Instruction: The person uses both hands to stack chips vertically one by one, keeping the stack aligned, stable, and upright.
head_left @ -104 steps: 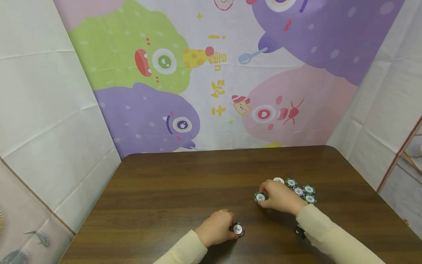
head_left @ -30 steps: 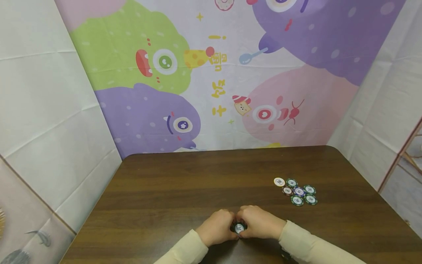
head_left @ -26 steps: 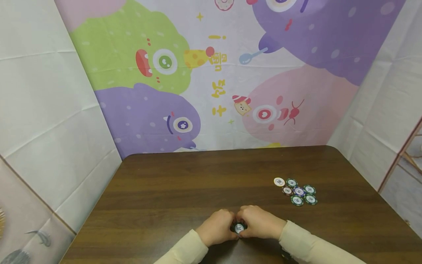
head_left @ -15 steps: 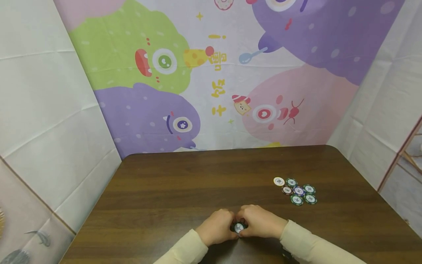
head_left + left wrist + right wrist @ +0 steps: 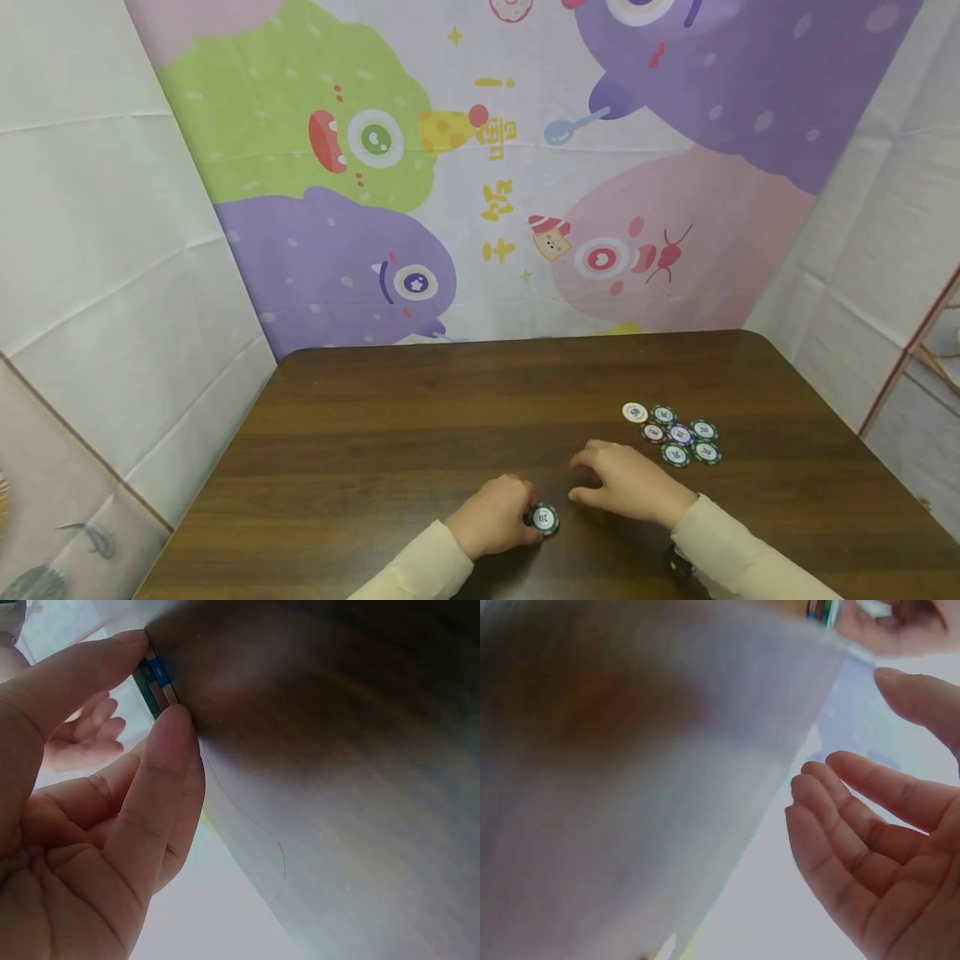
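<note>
While looking down from the head view, see a stack of chips (image 5: pixel 544 521) toward the near side of the tabletop (image 5: pixel 360 450), capped by a green top chip (image 5: pixel 546 517) marked 20. At the left of the stack, find the left hand (image 5: pixel 495 517), fingers clamped on its edge. To the right of the stack and slightly beyond it, find the right hand (image 5: pixel 630 483), fingers curved and apart, holding nothing. Farther out, beyond and right of the stack, count seven loose chips (image 5: pixel 681 435) lying flat in a close cluster: four green, one pale, one reddish, one blue. From a careless brush of the right hand, could have some of these knocked out of place.

From the left wrist, see thumb and fingertips pinching the stack from two sides, with blue, brown and green bands along its rim. Cannot count the layers. Behind the stack, make out the right hand, clear of it. Would worry about a squeeze on only some layers, likely to leave others free to slide and spill if tilted or raised.

From the right wrist, see bare fingers apart, with the stack barely in sight at the top, beside the left hand, and much else blurred. Would beware a hurried approach to the stack, liable to bump its unsupported right side and push the top chip askew.
</note>
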Motion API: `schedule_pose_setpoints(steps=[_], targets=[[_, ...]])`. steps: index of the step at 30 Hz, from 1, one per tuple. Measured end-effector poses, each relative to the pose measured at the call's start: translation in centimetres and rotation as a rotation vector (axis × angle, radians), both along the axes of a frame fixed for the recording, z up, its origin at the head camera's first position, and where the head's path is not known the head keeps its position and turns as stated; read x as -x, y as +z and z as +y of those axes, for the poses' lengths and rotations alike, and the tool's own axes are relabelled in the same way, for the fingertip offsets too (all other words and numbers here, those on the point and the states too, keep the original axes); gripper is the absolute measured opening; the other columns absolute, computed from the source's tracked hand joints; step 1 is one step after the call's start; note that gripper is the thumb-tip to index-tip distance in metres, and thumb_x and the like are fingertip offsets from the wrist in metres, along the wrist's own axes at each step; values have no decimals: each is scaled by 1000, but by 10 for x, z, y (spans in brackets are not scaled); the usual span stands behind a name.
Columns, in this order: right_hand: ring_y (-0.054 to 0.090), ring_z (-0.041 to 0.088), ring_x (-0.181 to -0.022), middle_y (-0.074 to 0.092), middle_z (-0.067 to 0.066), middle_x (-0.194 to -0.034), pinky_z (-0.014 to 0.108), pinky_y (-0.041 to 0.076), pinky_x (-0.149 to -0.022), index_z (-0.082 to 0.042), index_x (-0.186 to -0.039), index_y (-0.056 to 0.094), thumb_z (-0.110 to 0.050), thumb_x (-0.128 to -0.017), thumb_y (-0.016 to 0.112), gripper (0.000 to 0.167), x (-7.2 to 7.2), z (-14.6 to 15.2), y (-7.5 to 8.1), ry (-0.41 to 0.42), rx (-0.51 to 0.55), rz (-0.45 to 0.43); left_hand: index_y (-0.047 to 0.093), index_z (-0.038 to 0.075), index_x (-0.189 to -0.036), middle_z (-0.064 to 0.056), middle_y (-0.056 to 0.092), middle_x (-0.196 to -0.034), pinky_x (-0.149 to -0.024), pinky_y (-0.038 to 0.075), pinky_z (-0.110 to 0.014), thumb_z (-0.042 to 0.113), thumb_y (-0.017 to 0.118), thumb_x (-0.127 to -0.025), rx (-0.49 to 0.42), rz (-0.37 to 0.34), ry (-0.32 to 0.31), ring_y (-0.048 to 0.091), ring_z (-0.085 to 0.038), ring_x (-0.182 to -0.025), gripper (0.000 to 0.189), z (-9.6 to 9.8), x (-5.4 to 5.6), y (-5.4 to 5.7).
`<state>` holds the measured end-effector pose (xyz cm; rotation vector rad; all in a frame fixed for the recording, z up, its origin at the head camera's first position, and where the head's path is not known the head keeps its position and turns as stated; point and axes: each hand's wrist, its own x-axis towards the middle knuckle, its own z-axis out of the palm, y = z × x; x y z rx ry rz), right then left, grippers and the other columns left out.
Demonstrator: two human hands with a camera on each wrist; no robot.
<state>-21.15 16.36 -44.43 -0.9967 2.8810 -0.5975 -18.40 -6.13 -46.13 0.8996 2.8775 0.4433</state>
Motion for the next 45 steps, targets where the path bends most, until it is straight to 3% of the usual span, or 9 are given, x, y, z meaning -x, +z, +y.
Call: schedule_pose_setpoints(steps=[8,14,20,29,34,41,45], targets=[[67,21,-91,69,8,-106,40,54,-77,-3,-112,68,-32,-85,74,40,8,36,4,-183,-32,65,65,14,-75,12,54,-69,-59,38,-17,24,85,-71,-1,28,-17,41,0,-63,22,0,-1,1],[68,28,-92,71,14,-107,43,55,-76,1,-113,67,-30,-86,73,42,17,64,6,-264,8,31,62,15,-71,13,48,-65,-57,35,-17,24,84,-70,8,49,-21,38,-1,-61,23,-1,-2,1],[67,23,-83,71,13,-100,42,54,-70,2,-110,68,-28,-86,72,38,24,86,2,-339,-8,6,63,15,-72,13,49,-66,-56,34,-16,24,84,-69,10,67,-18,39,-1,-61,23,-1,-1,0],[44,15,-62,55,1,-73,31,36,-56,-5,-80,65,-25,-84,74,22,28,102,-5,-381,-60,-14,67,13,-79,11,56,-71,-59,38,-17,25,84,-70,10,50,-19,42,0,-64,23,-2,-2,2],[40,12,-55,46,-3,-62,28,31,-52,-11,-67,55,-24,-83,74,28,29,103,-11,-393,-65,-28,67,13,-78,11,56,-71,-59,38,-16,25,84,-70,11,50,-21,42,0,-64,22,-1,-2,2],[40,12,-53,45,-3,-59,28,30,-49,-14,-61,49,-27,-82,75,36,31,100,-13,-440,-93,-77,67,13,-78,11,57,-71,-59,38,-16,24,84,-71,9,36,-17,42,0,-64,22,-1,-2,3],[40,13,-56,45,-2,-62,28,30,-51,-14,-62,49,-26,-81,76,35,31,99,-12,-434,-115,-57,67,13,-78,11,57,-71,-60,39,-17,25,84,-71,10,22,-15,42,0,-64,22,-2,-2,3]])
